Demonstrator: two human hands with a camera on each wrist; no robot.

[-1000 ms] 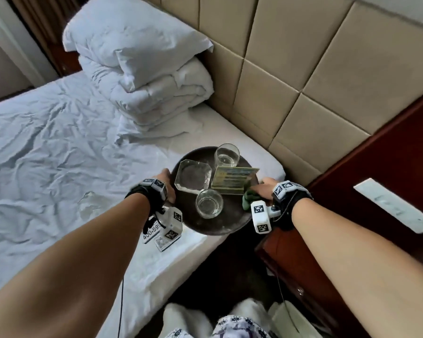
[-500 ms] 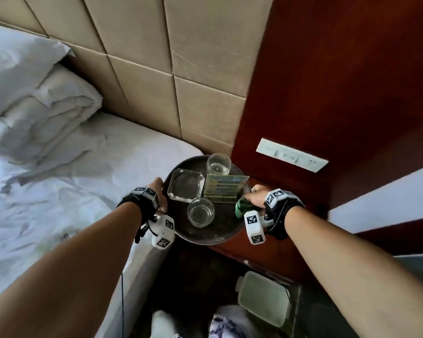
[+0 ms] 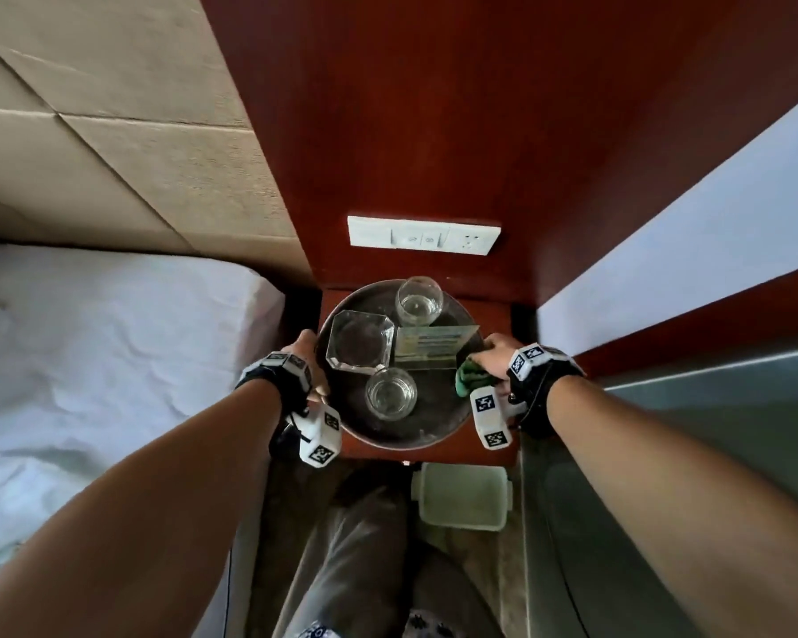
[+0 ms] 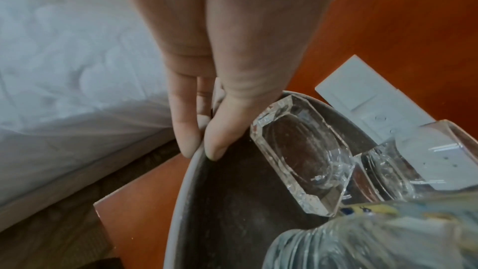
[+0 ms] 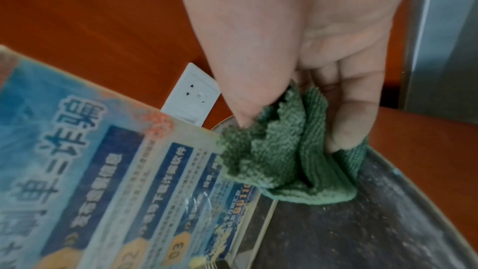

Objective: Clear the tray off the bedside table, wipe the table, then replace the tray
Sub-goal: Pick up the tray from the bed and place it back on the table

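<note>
The round tray sits over the middle of the small red desk, covering most of its top; whether it has touched down yet cannot be told. The left hand has its grip on the tray's left rim, thumb inside and fingers outside. The right hand is at the right rim with a bunched green cloth caught under its fingers; whether those fingers also clamp the rim cannot be told.

On the tray stand a glass ashtray, two tumblers, the far tumbler and the near tumbler, and an upright card stand. This looks like the replacing step. To do it well, keep the tray level so the tumblers and the card stand do not slide, centre it inside the desk's edges, lower both sides together, then let go of the left rim before drawing the cloth out from the right.

The head view gives the tray's placing against the desk's front and back edges and the switch panel on the wall behind. The left wrist view alone shows the thumb-and-finger pinch on the rim and the desk's front left corner bare beside it. The right wrist view alone shows the cloth lying on the tray floor against the card stand, and pale dusty specks on the tray
</note>
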